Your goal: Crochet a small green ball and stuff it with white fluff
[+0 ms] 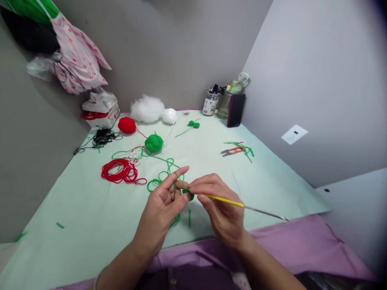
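Note:
A small green crochet piece [188,195] is pinched between the thumb and fingers of my left hand [165,201]. Green yarn runs over that hand's raised index finger and down to loose loops [155,183] on the table. My right hand [223,205] grips a crochet hook [229,200] by its yellow handle, its bare metal end pointing right. The hook's other tip meets the green piece, where fingers hide it. Behind my hands sits a green yarn ball [154,143]. Two small green crocheted balls [194,124] lie farther back.
Orange thread snips [232,151] lie at right by green scraps. Red yarn loops [121,171], a red ball [127,125] and black yarn [104,137] are at left. Stuffing [147,108], a white ball [169,116], a pen cup [211,103], a bottle [225,102] and a phone [236,110] stand behind.

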